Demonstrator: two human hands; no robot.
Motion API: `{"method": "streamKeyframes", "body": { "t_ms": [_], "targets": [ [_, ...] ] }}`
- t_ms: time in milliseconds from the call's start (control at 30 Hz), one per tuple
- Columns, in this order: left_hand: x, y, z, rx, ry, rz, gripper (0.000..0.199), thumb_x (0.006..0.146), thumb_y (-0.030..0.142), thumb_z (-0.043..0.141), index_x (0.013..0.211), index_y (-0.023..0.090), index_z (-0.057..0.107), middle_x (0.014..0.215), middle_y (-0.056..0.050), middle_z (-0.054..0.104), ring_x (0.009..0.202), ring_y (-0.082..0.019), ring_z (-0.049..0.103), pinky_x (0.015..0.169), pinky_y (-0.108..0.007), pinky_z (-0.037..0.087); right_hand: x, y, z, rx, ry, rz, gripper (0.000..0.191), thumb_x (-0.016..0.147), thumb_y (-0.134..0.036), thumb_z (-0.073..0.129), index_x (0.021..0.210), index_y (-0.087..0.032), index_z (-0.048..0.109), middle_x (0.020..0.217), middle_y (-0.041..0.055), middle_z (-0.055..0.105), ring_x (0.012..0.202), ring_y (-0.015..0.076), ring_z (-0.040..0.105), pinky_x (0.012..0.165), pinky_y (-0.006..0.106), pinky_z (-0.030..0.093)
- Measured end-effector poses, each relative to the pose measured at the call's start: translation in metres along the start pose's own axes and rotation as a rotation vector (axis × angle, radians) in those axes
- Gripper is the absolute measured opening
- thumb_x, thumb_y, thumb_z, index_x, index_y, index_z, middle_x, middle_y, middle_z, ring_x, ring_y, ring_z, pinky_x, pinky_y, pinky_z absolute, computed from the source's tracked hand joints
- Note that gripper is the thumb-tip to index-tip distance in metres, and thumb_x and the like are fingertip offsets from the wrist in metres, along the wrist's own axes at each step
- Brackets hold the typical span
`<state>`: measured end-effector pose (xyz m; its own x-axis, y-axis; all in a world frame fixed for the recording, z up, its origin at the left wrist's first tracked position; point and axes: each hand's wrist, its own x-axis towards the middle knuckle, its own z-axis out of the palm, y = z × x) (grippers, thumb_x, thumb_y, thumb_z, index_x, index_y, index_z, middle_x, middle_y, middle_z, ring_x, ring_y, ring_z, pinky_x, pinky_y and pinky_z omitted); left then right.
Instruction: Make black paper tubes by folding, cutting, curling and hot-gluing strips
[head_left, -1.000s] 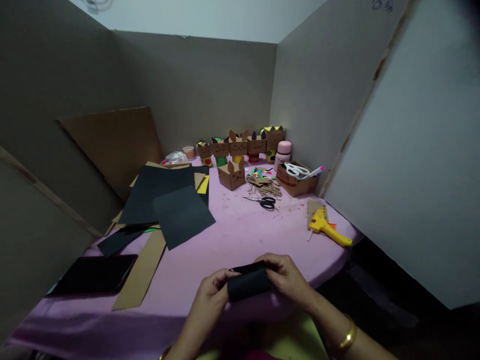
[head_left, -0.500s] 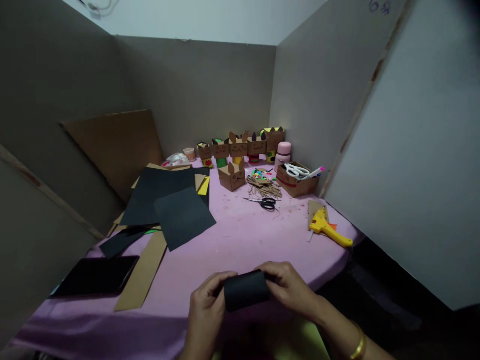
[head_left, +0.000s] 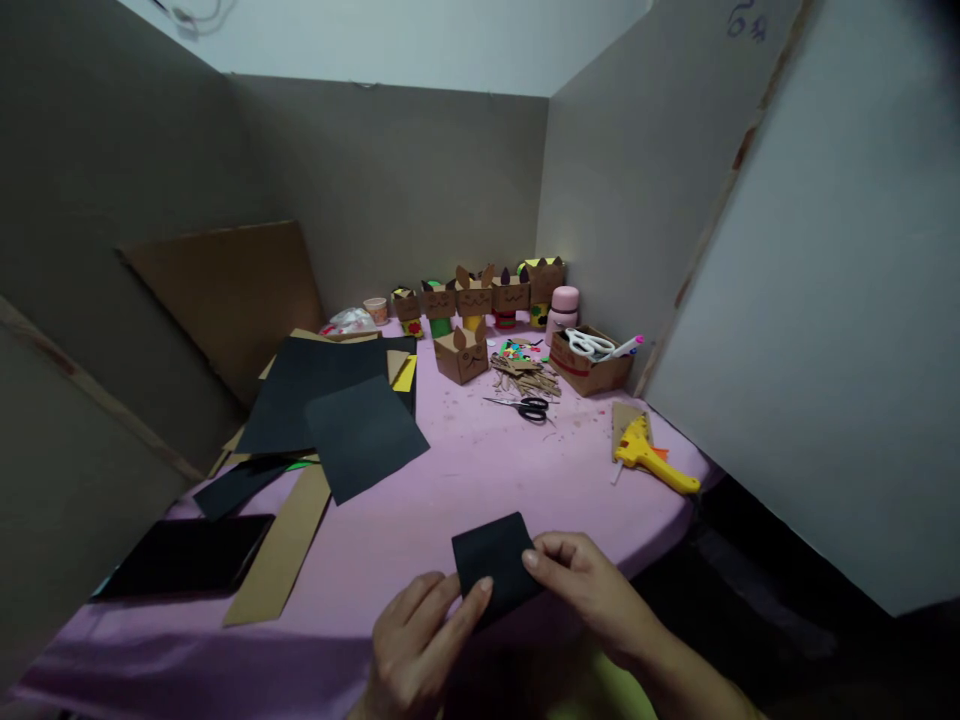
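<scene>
Between my hands is a piece of black paper (head_left: 493, 560), held just above the near table edge with its broad face toward me. My left hand (head_left: 427, 640) pinches its lower left side, thumb on top and fingers behind. At the right side, my right hand (head_left: 581, 585) grips the edge between thumb and fingers. I cannot tell whether the paper is one layer or folded over. Larger black sheets (head_left: 367, 440) lie to the left, beside a brown cardboard strip (head_left: 281, 550).
Black scissors (head_left: 531, 408) lie mid-table near cardboard scraps (head_left: 525, 378). A yellow glue gun (head_left: 654, 458) rests at the right. A box (head_left: 592, 372) holds white scissors and pens. Cardboard animal heads (head_left: 461, 355) stand at the back; a dark phone or tablet (head_left: 184, 555) lies front left.
The black paper was curved into a roll and now shows a flatter face, tilted upward. My left thumb has moved onto its front, and my right thumb now presses its right edge.
</scene>
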<state>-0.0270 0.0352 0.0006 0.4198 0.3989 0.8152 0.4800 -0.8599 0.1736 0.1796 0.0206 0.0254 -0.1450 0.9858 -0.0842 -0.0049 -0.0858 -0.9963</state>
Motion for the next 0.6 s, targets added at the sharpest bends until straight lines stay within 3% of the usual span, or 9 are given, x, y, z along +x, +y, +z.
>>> {"method": "streamKeyframes", "body": {
  "t_ms": [67, 133, 200, 233, 333, 400, 533, 600],
  "targets": [
    [0.001, 0.004, 0.003, -0.151, 0.071, -0.307, 0.032, 0.084, 0.014, 0.051, 0.113, 0.025, 0.060, 0.094, -0.008, 0.069, 0.084, -0.019, 0.063, 0.069, -0.029, 0.052, 0.000, 0.002, 0.001, -0.030, 0.060, -0.040, 0.039, 0.081, -0.048, 0.051, 0.058, -0.020, 0.037, 0.057, -0.0068, 0.026, 0.054, 0.0095, 0.024, 0.050, 0.023, 0.021],
    [0.007, 0.010, 0.005, -0.388, 0.132, -0.765, 0.029, 0.085, 0.026, 0.050, 0.114, 0.024, 0.057, 0.100, -0.008, 0.069, 0.084, -0.019, 0.065, 0.068, -0.030, 0.053, -0.001, 0.003, 0.003, -0.092, 0.105, -0.097, 0.038, 0.083, -0.045, 0.048, 0.058, -0.021, 0.035, 0.058, -0.0066, 0.025, 0.055, 0.0100, 0.024, 0.050, 0.024, 0.022],
    [0.015, 0.016, 0.005, -0.622, 0.114, -1.138, 0.035, 0.084, 0.042, 0.048, 0.108, 0.021, 0.060, 0.093, -0.007, 0.070, 0.076, -0.020, 0.065, 0.063, -0.029, 0.053, -0.004, 0.003, 0.005, -0.155, 0.109, -0.149, 0.036, 0.085, -0.043, 0.045, 0.060, -0.021, 0.034, 0.059, -0.0060, 0.027, 0.057, 0.0106, 0.027, 0.052, 0.024, 0.024],
    [0.018, 0.019, 0.005, -0.700, 0.079, -1.237, 0.038, 0.080, 0.048, 0.051, 0.101, 0.019, 0.064, 0.086, -0.006, 0.071, 0.073, -0.020, 0.064, 0.061, -0.028, 0.051, -0.005, 0.003, 0.006, -0.187, 0.111, -0.175, 0.035, 0.086, -0.042, 0.044, 0.060, -0.021, 0.034, 0.060, -0.0055, 0.029, 0.058, 0.0111, 0.029, 0.053, 0.024, 0.025],
    [0.026, 0.024, 0.005, -0.734, -0.023, -1.287, 0.035, 0.064, 0.051, 0.067, 0.069, 0.016, 0.069, 0.066, -0.002, 0.065, 0.067, -0.018, 0.058, 0.060, -0.024, 0.045, -0.007, 0.005, 0.011, -0.287, 0.160, -0.257, 0.035, 0.088, -0.040, 0.040, 0.060, -0.021, 0.033, 0.061, -0.0041, 0.034, 0.059, 0.0123, 0.034, 0.055, 0.025, 0.028],
    [0.026, 0.026, 0.006, -0.735, -0.021, -1.290, 0.033, 0.060, 0.048, 0.071, 0.058, 0.016, 0.064, 0.059, 0.000, 0.061, 0.061, -0.015, 0.053, 0.056, -0.022, 0.041, -0.007, 0.007, 0.013, -0.334, 0.180, -0.284, 0.034, 0.089, -0.039, 0.039, 0.060, -0.021, 0.034, 0.062, -0.0033, 0.036, 0.059, 0.0129, 0.037, 0.055, 0.026, 0.029],
    [0.021, 0.028, 0.009, -0.911, -0.040, -1.403, 0.037, 0.062, 0.051, 0.069, 0.058, 0.018, 0.053, 0.041, 0.005, 0.053, 0.038, -0.007, 0.038, 0.040, -0.017, 0.028, -0.009, 0.008, 0.015, -0.345, 0.151, -0.266, 0.035, 0.089, -0.039, 0.037, 0.060, -0.020, 0.038, 0.059, -0.0032, 0.039, 0.057, 0.0127, 0.039, 0.054, 0.025, 0.030],
    [0.020, 0.028, 0.010, -0.981, -0.061, -1.455, 0.037, 0.060, 0.050, 0.071, 0.062, 0.018, 0.052, 0.043, 0.003, 0.059, 0.037, -0.007, 0.042, 0.039, -0.016, 0.027, -0.011, 0.008, 0.017, -0.319, 0.134, -0.246, 0.036, 0.090, -0.040, 0.037, 0.060, -0.020, 0.041, 0.058, -0.0033, 0.041, 0.055, 0.0122, 0.042, 0.053, 0.024, 0.032]
  ]
}}
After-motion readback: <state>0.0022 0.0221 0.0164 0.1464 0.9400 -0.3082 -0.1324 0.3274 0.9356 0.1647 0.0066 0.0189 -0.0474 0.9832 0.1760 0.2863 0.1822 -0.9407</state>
